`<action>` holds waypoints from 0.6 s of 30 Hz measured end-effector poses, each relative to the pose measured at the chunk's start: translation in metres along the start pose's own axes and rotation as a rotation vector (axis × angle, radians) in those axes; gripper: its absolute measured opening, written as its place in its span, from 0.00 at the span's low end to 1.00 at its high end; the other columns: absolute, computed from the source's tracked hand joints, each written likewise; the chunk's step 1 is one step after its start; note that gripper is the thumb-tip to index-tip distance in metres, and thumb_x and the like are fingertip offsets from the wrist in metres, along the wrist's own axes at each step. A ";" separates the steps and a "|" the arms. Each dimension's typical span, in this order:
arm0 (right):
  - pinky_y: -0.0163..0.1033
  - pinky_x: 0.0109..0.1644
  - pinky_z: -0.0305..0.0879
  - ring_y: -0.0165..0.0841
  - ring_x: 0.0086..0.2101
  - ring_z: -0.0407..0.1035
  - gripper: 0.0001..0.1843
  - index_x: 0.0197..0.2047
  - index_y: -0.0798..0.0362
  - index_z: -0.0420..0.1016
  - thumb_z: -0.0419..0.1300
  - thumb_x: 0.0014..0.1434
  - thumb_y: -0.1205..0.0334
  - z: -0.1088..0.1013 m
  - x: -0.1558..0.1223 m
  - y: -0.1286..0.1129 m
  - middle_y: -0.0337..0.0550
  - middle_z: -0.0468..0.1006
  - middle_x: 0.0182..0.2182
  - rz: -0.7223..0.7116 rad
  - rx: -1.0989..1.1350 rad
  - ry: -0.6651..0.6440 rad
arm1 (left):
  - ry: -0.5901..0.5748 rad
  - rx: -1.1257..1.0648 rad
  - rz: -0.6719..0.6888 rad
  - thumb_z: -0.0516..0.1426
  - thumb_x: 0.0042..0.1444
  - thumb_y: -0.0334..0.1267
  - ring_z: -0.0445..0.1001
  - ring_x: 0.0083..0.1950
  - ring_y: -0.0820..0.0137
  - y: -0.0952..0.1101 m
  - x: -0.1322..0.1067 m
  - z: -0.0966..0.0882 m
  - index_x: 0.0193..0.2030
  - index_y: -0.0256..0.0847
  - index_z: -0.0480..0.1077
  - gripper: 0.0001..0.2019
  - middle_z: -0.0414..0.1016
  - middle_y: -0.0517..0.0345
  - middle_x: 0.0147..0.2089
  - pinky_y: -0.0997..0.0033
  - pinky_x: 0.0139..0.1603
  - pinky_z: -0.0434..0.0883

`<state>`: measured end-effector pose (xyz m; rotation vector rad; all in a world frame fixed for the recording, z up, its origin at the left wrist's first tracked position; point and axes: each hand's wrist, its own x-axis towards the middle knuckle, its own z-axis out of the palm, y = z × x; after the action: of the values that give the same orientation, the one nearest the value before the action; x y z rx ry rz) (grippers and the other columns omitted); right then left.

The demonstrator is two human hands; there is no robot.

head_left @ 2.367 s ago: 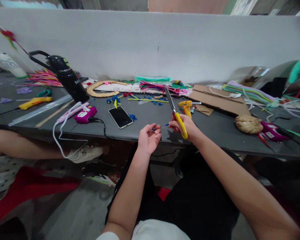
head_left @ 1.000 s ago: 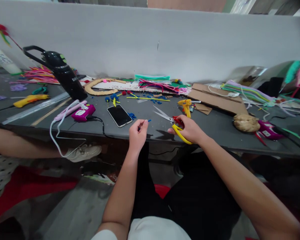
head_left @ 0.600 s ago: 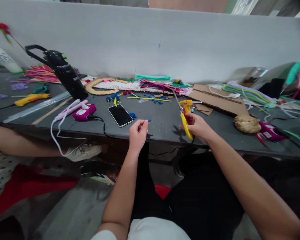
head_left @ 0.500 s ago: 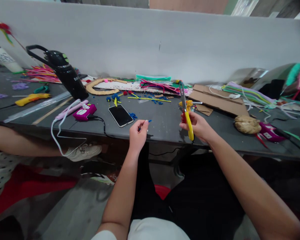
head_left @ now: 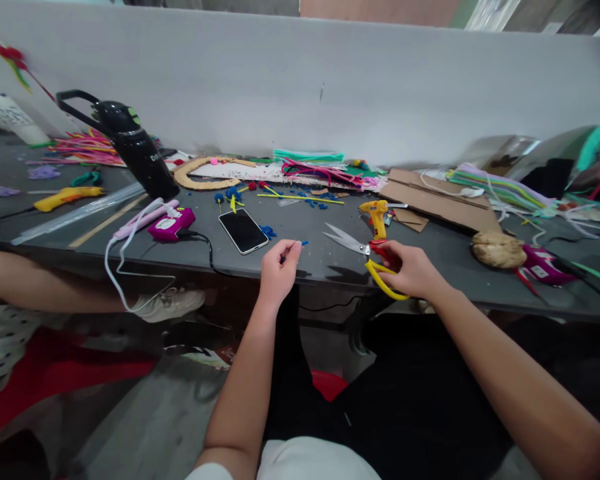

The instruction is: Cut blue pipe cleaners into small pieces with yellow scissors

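Note:
Over the table's front edge, my left hand (head_left: 281, 264) is closed in a pinch around a thin blue pipe cleaner (head_left: 305, 243), whose short end sticks out past the fingertips. My right hand (head_left: 411, 268) grips a pair of scissors (head_left: 366, 251) with red and yellow handles. Their blades are parted and point left towards my left hand, a gap away from the blue piece. Just behind the scissors lies a yellow glue gun (head_left: 377, 217). Left of my hands is a phone (head_left: 243, 232), with blue fuzzy bits (head_left: 269, 232) along its right side.
A black bottle (head_left: 143, 160) and a purple device (head_left: 172, 225) with cables stand on the left. Cardboard (head_left: 443, 200) and a brown lump (head_left: 499, 249) are on the right. Pink pipe cleaners (head_left: 313, 172) lie along the back. Another person's leg (head_left: 55, 283) is at far left.
The scissors have swung from pointing up to pointing left, and their blades have parted. My right hand has turned and moved slightly right and down. My left hand keeps its pinch.

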<state>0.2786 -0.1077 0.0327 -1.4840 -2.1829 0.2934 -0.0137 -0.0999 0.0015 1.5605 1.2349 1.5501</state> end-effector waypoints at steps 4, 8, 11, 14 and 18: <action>0.35 0.31 0.62 0.29 0.24 0.63 0.21 0.46 0.55 0.75 0.63 0.50 0.54 0.006 -0.006 0.004 0.39 0.74 0.26 -0.042 -0.048 -0.037 | -0.021 0.040 0.012 0.56 0.61 0.47 0.56 0.26 0.75 -0.002 0.001 0.001 0.35 0.38 0.74 0.14 0.61 0.62 0.24 0.75 0.27 0.54; 0.36 0.33 0.62 0.31 0.27 0.65 0.22 0.48 0.55 0.76 0.64 0.50 0.53 0.012 -0.003 0.008 0.41 0.76 0.29 -0.052 -0.038 -0.090 | -0.040 0.077 0.019 0.55 0.61 0.47 0.58 0.26 0.75 -0.007 0.003 0.003 0.36 0.38 0.74 0.14 0.63 0.62 0.24 0.75 0.27 0.55; 0.37 0.33 0.62 0.31 0.26 0.65 0.22 0.48 0.54 0.77 0.63 0.51 0.53 0.016 -0.001 0.008 0.41 0.76 0.28 -0.052 -0.008 -0.112 | -0.054 0.100 0.029 0.55 0.61 0.47 0.59 0.26 0.75 -0.011 0.004 0.005 0.35 0.39 0.74 0.14 0.64 0.62 0.24 0.74 0.28 0.56; 0.37 0.33 0.62 0.32 0.27 0.66 0.20 0.46 0.53 0.77 0.63 0.51 0.54 0.019 0.000 0.007 0.42 0.77 0.29 -0.053 0.017 -0.116 | -0.053 0.107 0.034 0.54 0.62 0.47 0.58 0.25 0.74 -0.012 0.005 0.006 0.35 0.39 0.74 0.14 0.63 0.62 0.23 0.74 0.28 0.55; 0.37 0.34 0.63 0.33 0.29 0.68 0.20 0.45 0.53 0.77 0.63 0.51 0.54 0.021 0.000 0.007 0.43 0.78 0.31 -0.052 0.026 -0.125 | -0.046 0.096 0.032 0.54 0.61 0.47 0.59 0.26 0.74 -0.012 0.005 0.006 0.35 0.39 0.74 0.14 0.64 0.62 0.24 0.74 0.28 0.55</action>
<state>0.2739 -0.1031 0.0118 -1.4276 -2.3018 0.4049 -0.0104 -0.0898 -0.0088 1.6746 1.2814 1.4858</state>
